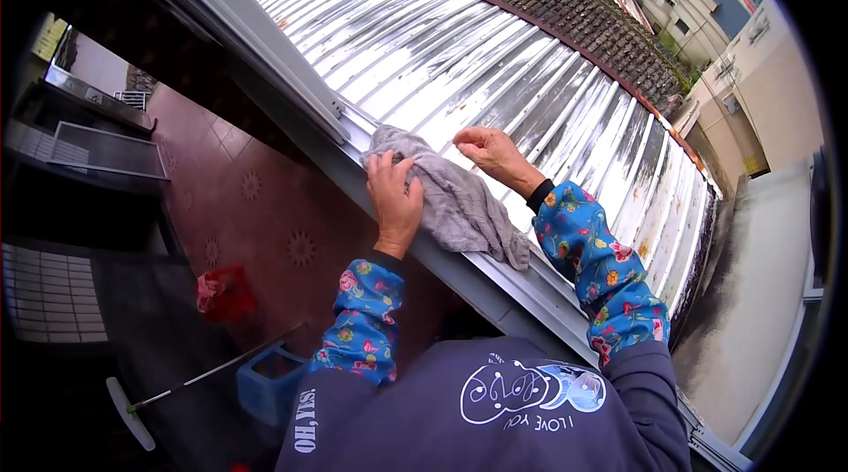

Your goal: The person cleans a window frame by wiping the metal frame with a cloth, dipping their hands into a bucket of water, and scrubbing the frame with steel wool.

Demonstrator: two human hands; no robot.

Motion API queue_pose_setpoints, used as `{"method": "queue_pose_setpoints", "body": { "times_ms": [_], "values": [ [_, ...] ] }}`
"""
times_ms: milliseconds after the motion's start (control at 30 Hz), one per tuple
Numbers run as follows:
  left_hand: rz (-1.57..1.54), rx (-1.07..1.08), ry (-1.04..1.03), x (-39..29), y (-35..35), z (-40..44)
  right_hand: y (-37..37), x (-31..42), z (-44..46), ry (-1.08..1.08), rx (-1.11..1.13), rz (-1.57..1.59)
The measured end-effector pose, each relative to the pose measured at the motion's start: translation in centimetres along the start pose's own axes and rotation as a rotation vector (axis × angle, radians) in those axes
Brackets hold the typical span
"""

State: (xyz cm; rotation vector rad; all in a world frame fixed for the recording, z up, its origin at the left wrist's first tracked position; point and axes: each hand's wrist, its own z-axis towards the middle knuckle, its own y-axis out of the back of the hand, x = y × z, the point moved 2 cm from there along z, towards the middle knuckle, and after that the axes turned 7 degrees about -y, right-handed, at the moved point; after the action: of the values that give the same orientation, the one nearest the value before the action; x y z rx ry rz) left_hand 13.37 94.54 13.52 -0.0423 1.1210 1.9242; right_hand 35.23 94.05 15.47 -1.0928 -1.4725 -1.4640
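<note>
A grey cloth (464, 203) lies bunched over the white window sill track (539, 291), its lower end hanging down along the frame. My left hand (394, 203) is on the cloth's upper left part, fingers bent into the fabric. Raised just right of the cloth and apart from it is my right hand (502, 157), with its fingers curled together and thumb against them. Whatever may be between those fingertips is hidden. Flowered blue sleeve covers (605, 269) reach up both forearms.
Outside the window spreads a ribbed metal roof (442, 57), with tiled roofs (574, 17) beyond. A sliding window frame (256, 30) stands at upper left. Indoors below are a reddish tiled floor (256, 225), a red bag (225, 294), a blue stool (269, 384) and a long-handled squeegee (131, 413).
</note>
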Motion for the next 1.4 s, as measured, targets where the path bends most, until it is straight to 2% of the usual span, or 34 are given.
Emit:
{"method": "queue_pose_setpoints", "body": {
  "times_ms": [133, 167, 200, 267, 367, 400, 500, 633, 733, 800, 833, 1100, 1333, 1400],
  "values": [
    [-0.060, 0.010, 0.036, -0.4, 0.3, -0.1, -5.3, -2.0, 8.0, 0.203, -0.094, -0.197],
    [-0.080, 0.006, 0.041, -0.4, 0.2, -0.2, -6.6, -3.2, 9.4, 0.183, -0.056, -0.221],
    [-0.075, 0.015, 0.046, -0.4, 0.5, -0.2, -7.1, -3.1, 10.3, -0.009, 0.069, -0.188],
    [-0.069, 0.037, 0.057, -1.0, 1.1, 0.0, -7.4, -3.5, 11.6, 0.008, 0.256, -0.173],
    [-0.036, 0.014, 0.082, -1.7, 1.6, 0.1, -6.3, 0.3, 11.7, 0.109, 0.006, 0.084],
    [-0.032, 0.011, 0.097, -1.8, 1.6, 0.2, -6.4, 2.1, 11.9, 0.149, -0.011, 0.128],
    [-0.037, -0.021, 0.121, -1.8, 1.9, 1.3, -8.7, 5.7, 13.1, 0.299, -0.167, 0.086],
    [0.003, -0.036, 0.207, -1.3, 1.3, 2.3, -13.4, 4.0, 17.0, 0.208, -0.247, -0.122],
    [0.046, -0.037, 0.232, -1.2, 0.9, 2.4, -15.1, 3.0, 18.2, 0.166, -0.094, -0.254],
    [0.044, -0.030, 0.234, -1.4, 1.1, 2.5, -14.2, 2.6, 19.2, 0.014, -0.011, -0.331],
    [0.050, -0.030, 0.232, -1.5, 0.9, 2.5, -13.2, 3.0, 19.8, -0.064, 0.137, -0.369],
    [0.041, -0.021, 0.200, -1.3, 0.8, 2.2, -12.7, 3.8, 19.7, -0.167, 0.413, -0.648],
    [0.013, 0.006, 0.201, -2.7, 0.9, 1.0, -10.2, 3.6, 15.6, -0.097, 0.468, -0.755],
    [0.020, 0.025, 0.179, -3.2, 1.0, 0.6, -9.6, 3.7, 14.3, -0.228, 0.501, -0.854]
  ]
}}
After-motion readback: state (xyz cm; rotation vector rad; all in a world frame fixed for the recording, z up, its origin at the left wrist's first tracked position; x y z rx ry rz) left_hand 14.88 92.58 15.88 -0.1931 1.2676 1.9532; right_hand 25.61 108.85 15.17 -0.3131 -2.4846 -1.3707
